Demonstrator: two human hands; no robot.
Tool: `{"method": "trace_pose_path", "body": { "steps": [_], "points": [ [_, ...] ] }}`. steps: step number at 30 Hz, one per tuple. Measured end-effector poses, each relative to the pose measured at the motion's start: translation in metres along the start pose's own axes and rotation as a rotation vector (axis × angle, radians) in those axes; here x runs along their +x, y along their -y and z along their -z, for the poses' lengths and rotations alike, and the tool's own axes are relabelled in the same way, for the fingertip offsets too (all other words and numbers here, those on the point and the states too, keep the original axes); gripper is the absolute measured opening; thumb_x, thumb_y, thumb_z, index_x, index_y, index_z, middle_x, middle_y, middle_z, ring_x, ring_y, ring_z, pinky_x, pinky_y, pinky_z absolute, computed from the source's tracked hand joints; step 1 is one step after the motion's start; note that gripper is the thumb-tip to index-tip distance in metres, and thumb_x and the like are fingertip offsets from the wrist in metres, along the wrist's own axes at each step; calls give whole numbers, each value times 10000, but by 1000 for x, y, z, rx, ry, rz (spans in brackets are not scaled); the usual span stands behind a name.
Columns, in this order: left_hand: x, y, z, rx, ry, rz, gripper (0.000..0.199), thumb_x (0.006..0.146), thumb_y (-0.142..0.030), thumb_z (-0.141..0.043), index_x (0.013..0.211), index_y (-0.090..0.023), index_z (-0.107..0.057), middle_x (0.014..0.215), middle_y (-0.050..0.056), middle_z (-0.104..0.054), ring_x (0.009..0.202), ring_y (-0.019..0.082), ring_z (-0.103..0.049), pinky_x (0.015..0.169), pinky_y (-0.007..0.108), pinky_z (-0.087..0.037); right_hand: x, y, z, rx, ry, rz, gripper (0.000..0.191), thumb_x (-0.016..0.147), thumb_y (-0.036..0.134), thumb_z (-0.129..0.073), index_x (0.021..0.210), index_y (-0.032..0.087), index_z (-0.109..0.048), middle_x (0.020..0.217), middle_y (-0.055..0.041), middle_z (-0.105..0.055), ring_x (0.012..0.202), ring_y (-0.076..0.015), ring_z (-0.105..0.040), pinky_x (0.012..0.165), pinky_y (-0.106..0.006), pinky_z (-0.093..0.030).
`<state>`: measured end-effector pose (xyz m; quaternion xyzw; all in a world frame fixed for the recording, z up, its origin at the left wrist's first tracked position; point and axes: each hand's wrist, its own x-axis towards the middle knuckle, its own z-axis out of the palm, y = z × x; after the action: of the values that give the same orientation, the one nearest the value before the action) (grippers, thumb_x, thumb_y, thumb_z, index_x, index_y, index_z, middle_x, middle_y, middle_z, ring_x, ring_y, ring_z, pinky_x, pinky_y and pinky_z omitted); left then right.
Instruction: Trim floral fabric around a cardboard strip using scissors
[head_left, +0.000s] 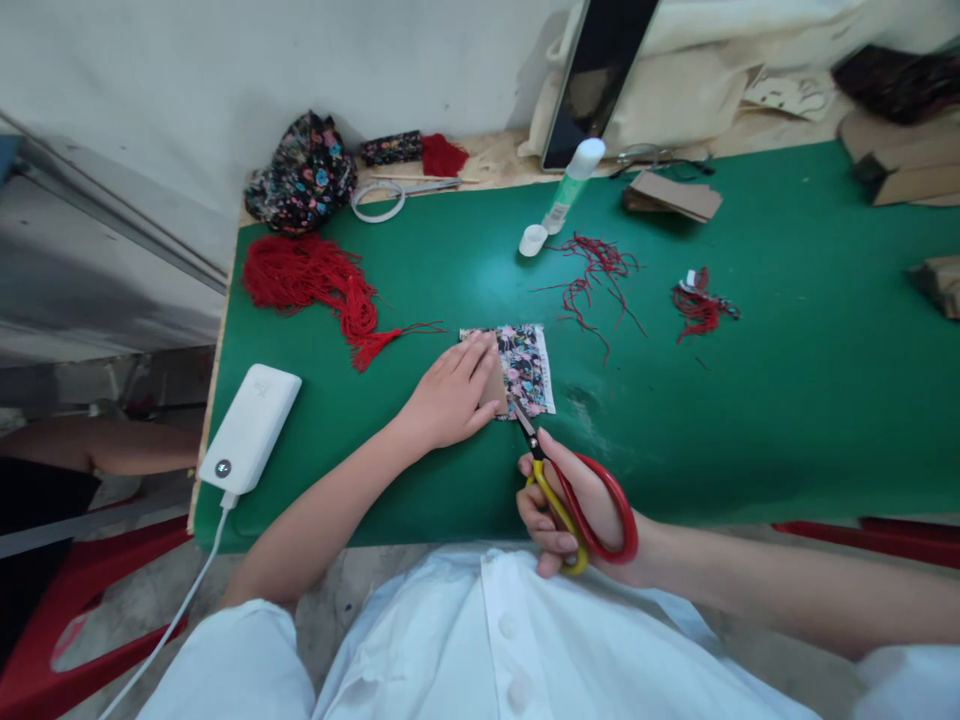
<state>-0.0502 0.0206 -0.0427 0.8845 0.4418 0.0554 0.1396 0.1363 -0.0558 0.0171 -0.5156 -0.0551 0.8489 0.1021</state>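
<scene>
1. Head view: a green tabletop stands by a white wall, over a gray floor.
2. The left hand lies flat, fingers stretched out, on brown card over flowery cloth, toward the tabletop's front.
3. The right hand is clamped on scissors, blades at the cloth.
4. A red stool is down on the left.

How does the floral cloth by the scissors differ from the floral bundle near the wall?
The floral cloth lies flat; the floral bundle is bunched. The floral cloth has cardboard and the left hand over it; no hand touches the floral bundle. The floral cloth looks smaller than the floral bundle. Both show flowers on black.
</scene>
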Motion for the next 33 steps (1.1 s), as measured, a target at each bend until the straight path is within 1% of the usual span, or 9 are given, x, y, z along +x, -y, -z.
{"method": "trace_pose_path", "body": {
  "steps": [12,17,19,25,29,33],
  "points": [
    [-1,1,-3,-8,-33,-13,703,964,-383,-486,1525,-1,-301,1638,235,-269,1537,338,-240,1258,464,-209,-3,0,-5,-50,-44,4,423,895,671,-479,922,271,-343,509,104,-434,347,-61,-285,405,-296,-567],
    [-1,2,-3,-12,-32,-16,703,962,-377,-482,1528,-8,-291,1640,239,-259,1545,338,-219,1257,471,-211,-5,4,-10,-83,-69,5,388,926,642,-442,926,269,-334,506,98,-458,347,-63,-302,408,-285,-564],
    [0,2,-4,-20,-36,-20,706,960,-379,-483,1534,-20,-282,1639,241,-262,1544,338,-222,1253,482,-217,-5,4,-10,-87,-77,6,401,916,650,-459,924,268,-335,509,97,-462,348,-61,-301,411,-285,-565],
    [-1,2,-3,-17,-28,-15,707,962,-379,-478,1538,-25,-272,1639,243,-260,1544,337,-224,1253,481,-216,-3,1,-8,-113,-67,11,423,887,660,-510,921,269,-351,514,100,-470,354,-60,-300,415,-280,-562],
    [0,2,-3,-16,-28,-18,708,964,-387,-476,1538,-26,-274,1640,243,-257,1543,339,-225,1250,486,-219,-3,-4,-6,-130,-75,39,451,858,666,-564,928,268,-364,528,108,-468,365,-53,-295,419,-267,-555],
    [0,1,-2,-1,-23,-10,703,967,-381,-482,1529,-4,-293,1637,249,-259,1542,343,-225,1254,477,-210,-2,-5,-6,-155,-78,45,420,891,651,-540,949,268,-376,556,106,-484,358,-52,-302,411,-261,-544]
  ]
}}
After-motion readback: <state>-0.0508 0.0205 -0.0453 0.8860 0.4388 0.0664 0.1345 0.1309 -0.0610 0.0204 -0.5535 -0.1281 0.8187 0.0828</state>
